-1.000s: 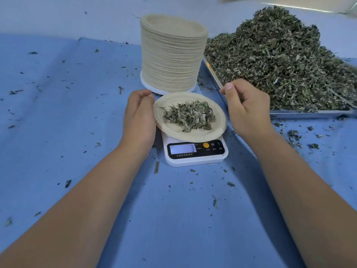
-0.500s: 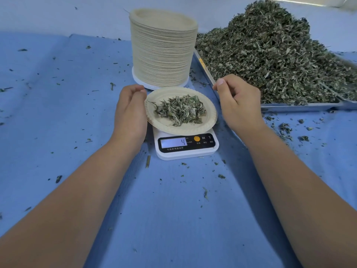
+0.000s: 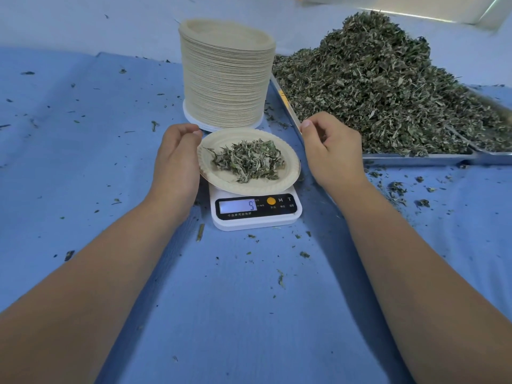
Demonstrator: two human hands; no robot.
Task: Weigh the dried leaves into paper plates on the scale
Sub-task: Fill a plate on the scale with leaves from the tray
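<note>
Scale [image 3: 255, 221] seemingly reads 5, up from 4, left hand [image 3: 177, 162], right hand [image 3: 332, 151] loosely curled, empty, beside plate [image 3: 249, 187]

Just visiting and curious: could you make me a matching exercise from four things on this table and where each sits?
1. stack of paper plates
2. big heap of leaves
3. small pile of leaves
4. scale

A. fills the metal tray
B. white, under the loaded plate
C. lies on that plate
D. beige, tall, behind the scale

Pairs: 1-D, 2-A, 3-C, 4-B
</note>
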